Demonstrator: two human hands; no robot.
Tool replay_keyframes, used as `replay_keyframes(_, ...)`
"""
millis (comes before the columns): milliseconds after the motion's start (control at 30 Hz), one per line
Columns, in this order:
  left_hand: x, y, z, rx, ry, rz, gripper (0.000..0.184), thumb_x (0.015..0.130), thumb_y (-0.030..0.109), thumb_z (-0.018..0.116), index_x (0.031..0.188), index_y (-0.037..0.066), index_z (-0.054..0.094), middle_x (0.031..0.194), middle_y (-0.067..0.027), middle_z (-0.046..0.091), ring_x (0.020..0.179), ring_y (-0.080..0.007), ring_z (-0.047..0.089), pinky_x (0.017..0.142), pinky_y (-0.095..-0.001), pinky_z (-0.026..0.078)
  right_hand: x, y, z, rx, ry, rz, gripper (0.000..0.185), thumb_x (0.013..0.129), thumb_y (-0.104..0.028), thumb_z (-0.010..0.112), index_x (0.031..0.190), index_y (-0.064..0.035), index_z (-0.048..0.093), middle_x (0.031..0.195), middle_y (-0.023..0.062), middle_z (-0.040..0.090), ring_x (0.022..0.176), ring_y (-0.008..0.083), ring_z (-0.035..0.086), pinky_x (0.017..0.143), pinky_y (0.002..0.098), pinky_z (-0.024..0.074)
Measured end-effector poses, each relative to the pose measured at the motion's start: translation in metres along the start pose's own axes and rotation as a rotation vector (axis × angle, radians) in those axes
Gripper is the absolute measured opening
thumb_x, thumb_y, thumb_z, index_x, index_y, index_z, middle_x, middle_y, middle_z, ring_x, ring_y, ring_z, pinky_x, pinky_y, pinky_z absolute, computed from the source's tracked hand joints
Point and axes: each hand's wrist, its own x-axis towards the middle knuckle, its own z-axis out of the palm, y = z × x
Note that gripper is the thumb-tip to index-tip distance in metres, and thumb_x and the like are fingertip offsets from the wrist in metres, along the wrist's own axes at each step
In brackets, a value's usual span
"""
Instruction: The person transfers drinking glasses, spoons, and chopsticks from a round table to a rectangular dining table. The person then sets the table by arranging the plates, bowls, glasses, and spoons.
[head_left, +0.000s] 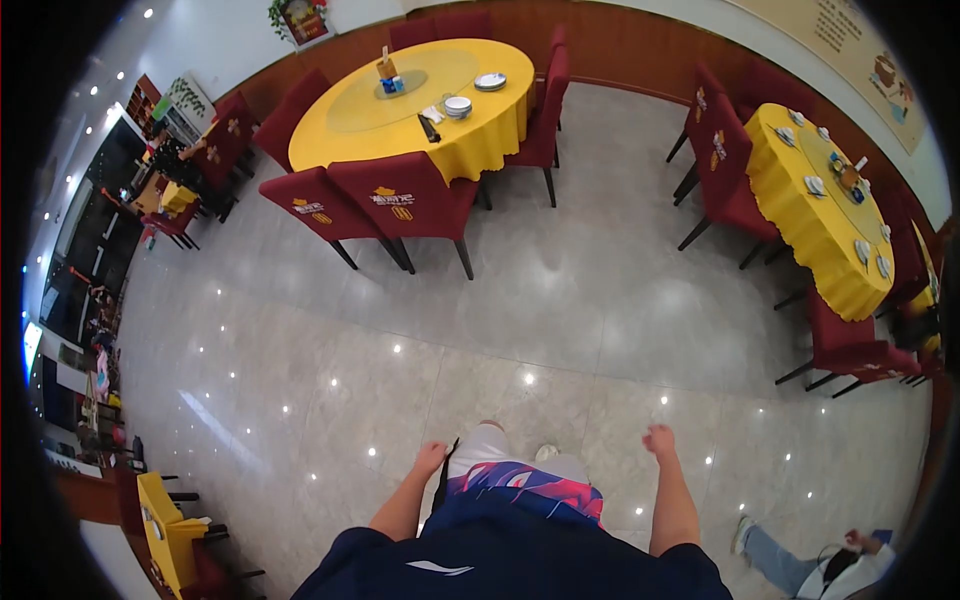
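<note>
My left hand (432,457) hangs beside my left thigh with its fingers curled closed. A narrow black strip (446,478) runs down next to it along my light shorts; whether the fingers hold it I cannot make out. Out to the other side, over the tiled floor, my right hand (658,440) is loosely closed, and I see nothing in it. Ahead stands a round table with a yellow tablecloth (490,150), out of reach of both hands. On it are stacked bowls (457,107), plates (490,82) and a dark object (429,128).
Dark red chairs (405,200) surround the round table. At the right is another yellow-covered table (800,215) with place settings and chairs. One person (840,570) is close by at lower right, another (185,165) stands far left. A yellow-covered piece (170,530) is at lower left.
</note>
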Motion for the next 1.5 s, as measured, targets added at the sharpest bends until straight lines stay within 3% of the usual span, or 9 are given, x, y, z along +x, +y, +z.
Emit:
replay_keyframes(100, -0.016, -0.105, 0.000, 0.024, -0.039, -0.140, 0.030, 0.081, 0.028, 0.056, 0.074, 0.001, 0.067, 0.068, -0.0152, 0.065, 0.064, -0.0224, 0.064, 0.061, -0.0381, 0.050, 0.007, -0.135, 0.074, 0.094, -0.168, -0.104, 0.023, 0.090, -0.023, 0.049, 0.101, -0.0069, 0.062, 0.078, 0.0080, 0.066, 0.066, 0.0162, 0.063, 0.057, 0.0301, 0.0499)
replay_keyframes(233, -0.057, -0.107, -0.021, -0.336, -0.040, -0.752, 0.022, 0.086, 0.023, 0.055, 0.096, 0.007, 0.066, 0.078, -0.0102, 0.067, 0.066, -0.0209, 0.064, 0.059, -0.0396, 0.051, 0.013, -0.231, 0.193, 0.061, -0.452, -0.166, 0.024, 0.092, -0.022, 0.048, 0.105, -0.0089, 0.062, 0.083, 0.0075, 0.067, 0.071, 0.0153, 0.064, 0.061, 0.0291, 0.0503)
replay_keyframes(333, -0.030, -0.112, -0.037, -0.076, -0.272, -0.458, 0.025, 0.087, 0.023, 0.054, 0.105, 0.010, 0.064, 0.081, -0.0091, 0.067, 0.071, -0.0208, 0.064, 0.059, -0.0382, 0.051, 0.016, -0.262, 0.268, -0.065, -0.606, -0.217, 0.024, 0.092, -0.024, 0.049, 0.106, -0.0088, 0.062, 0.084, 0.0074, 0.067, 0.072, 0.0153, 0.064, 0.061, 0.0292, 0.0508)
replay_keyframes(433, 0.018, -0.049, -0.059, -0.355, -0.084, -0.535, 0.030, 0.086, 0.024, 0.053, 0.110, 0.009, 0.063, 0.085, -0.0097, 0.067, 0.074, -0.0205, 0.064, 0.059, -0.0352, 0.050, 0.012, -0.280, 0.298, -0.274, -0.763, -0.055, 0.029, 0.091, -0.029, 0.052, 0.107, -0.0074, 0.063, 0.084, 0.0088, 0.068, 0.073, 0.0172, 0.065, 0.063, 0.0312, 0.0507)
replay_keyframes(467, 0.047, -0.020, -0.069, -0.581, 0.000, -0.692, 0.031, 0.086, 0.025, 0.053, 0.111, 0.009, 0.063, 0.085, -0.0097, 0.067, 0.075, -0.0205, 0.064, 0.059, -0.0348, 0.050, 0.027, -0.280, 0.303, -0.509, -0.824, -0.209, 0.028, 0.091, -0.030, 0.053, 0.106, -0.0084, 0.063, 0.086, 0.0080, 0.068, 0.074, 0.0162, 0.065, 0.063, 0.0317, 0.0512)
replay_keyframes(533, 0.111, 0.015, -0.086, -0.632, 0.028, -0.497, 0.033, 0.086, 0.028, 0.053, 0.110, 0.007, 0.064, 0.084, -0.0103, 0.067, 0.072, -0.0198, 0.064, 0.057, -0.0337, 0.049, 0.054, -0.290, 0.298, -0.751, -0.874, -0.350, 0.027, 0.091, -0.030, 0.054, 0.105, -0.0094, 0.063, 0.087, 0.0071, 0.067, 0.076, 0.0152, 0.064, 0.062, 0.0321, 0.0516)
replay_keyframes(867, 0.329, 0.262, -0.207, -0.643, -0.002, -0.045, 0.033, 0.093, 0.031, 0.050, 0.115, 0.009, 0.062, 0.096, -0.0062, 0.068, 0.085, -0.0133, 0.062, 0.074, -0.0287, 0.048, 0.117, -0.341, 0.164, -0.170, -0.153, 0.170, 0.028, 0.087, -0.032, 0.053, 0.106, -0.0116, 0.061, 0.083, 0.0097, 0.067, 0.075, 0.0200, 0.064, 0.065, 0.0370, 0.0497)
replay_keyframes(1300, 0.471, 0.459, -0.171, -0.592, -0.201, 0.044, 0.027, 0.094, 0.023, 0.053, 0.112, 0.005, 0.062, 0.094, -0.0083, 0.068, 0.082, -0.0132, 0.063, 0.072, -0.0267, 0.048, 0.242, -0.325, 0.180, -0.105, -0.356, 0.577, 0.031, 0.086, -0.031, 0.053, 0.110, -0.0122, 0.060, 0.090, 0.0096, 0.064, 0.081, 0.0232, 0.062, 0.072, 0.0430, 0.0467)
replay_keyframes(1500, 0.561, 0.542, -0.187, -0.394, 0.021, 0.214, 0.027, 0.089, 0.020, 0.058, 0.103, -0.002, 0.066, 0.086, -0.0105, 0.069, 0.080, -0.0150, 0.064, 0.072, -0.0292, 0.049, 0.357, -0.471, 0.144, -0.049, -0.348, 0.533, 0.036, 0.086, -0.035, 0.050, 0.117, -0.0170, 0.058, 0.090, 0.0108, 0.066, 0.081, 0.0235, 0.063, 0.071, 0.0407, 0.0475)
